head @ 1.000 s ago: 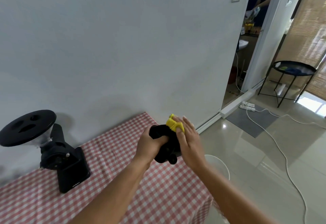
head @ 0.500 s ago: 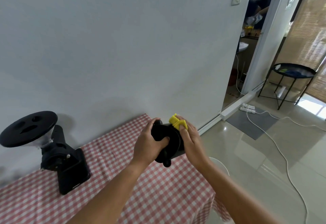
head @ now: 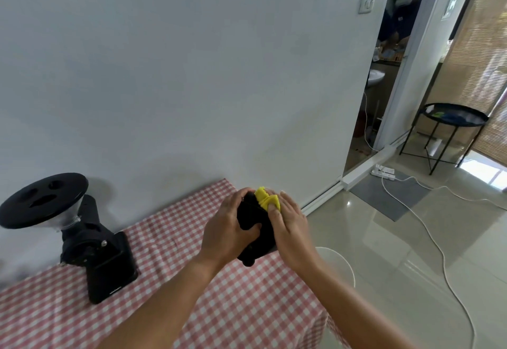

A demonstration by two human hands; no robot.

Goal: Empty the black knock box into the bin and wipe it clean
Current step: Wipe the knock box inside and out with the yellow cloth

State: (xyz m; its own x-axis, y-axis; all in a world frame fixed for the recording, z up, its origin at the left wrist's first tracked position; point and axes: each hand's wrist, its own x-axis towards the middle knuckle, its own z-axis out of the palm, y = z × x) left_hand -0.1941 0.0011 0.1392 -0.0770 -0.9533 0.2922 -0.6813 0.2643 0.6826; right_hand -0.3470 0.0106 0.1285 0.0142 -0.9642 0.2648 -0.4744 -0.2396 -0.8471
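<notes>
**Left hand rolled further over the box; cloth at its top edge**

Since the earlier frames the left hand (head: 229, 229) has turned further round the black knock box (head: 260, 247). Its fingers now reach over the top and its thumb lies across the near face. The box has come slightly toward the person.

Head view: the left hand grips the box, holding it in the air over the right end of the checked table (head: 219, 307), clear of the cloth-covered top. The right hand (head: 292, 228) is laid against the box's right side. Its fingers (head: 274, 217) are fairly straight and press a bunched yellow cloth (head: 266, 201) onto the upper far edge; its thumb is hidden. The box therefore sits between the two hands, left hand on the near-left and right hand on the right, with the cloth at the top. Which way the mouth faces cannot be told, as the hands cover it. A rounded black end sticks out below the left hand, so the long axis seems to run roughly up and down, tilted a little.

The white rim of the bin (head: 344, 262) shows on the floor just past the table end, below the right forearm. A black grinder (head: 93, 250) stands well apart to the left.

This looks like the wiping step. The next stroke probably runs down from the top edge, with the left hand bracing against the push.
</notes>
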